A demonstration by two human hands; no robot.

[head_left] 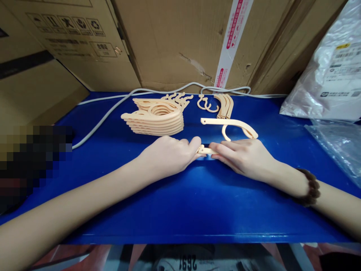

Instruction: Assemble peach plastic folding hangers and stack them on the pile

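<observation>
My left hand and my right hand meet at the middle of the blue table, both pinching a small peach plastic piece between their fingertips. Most of the piece is hidden by the fingers. Just behind my right hand lies a peach hanger arm with a hook. A stack of folded peach hangers sits behind my left hand. Loose hooks and several curved peach arms lie further back.
Cardboard boxes wall off the back edge. A white cable runs along the back and down the left. Clear plastic bags lie at the right. A dark bead bracelet is on my right wrist. A blurred dark shape sits at the left.
</observation>
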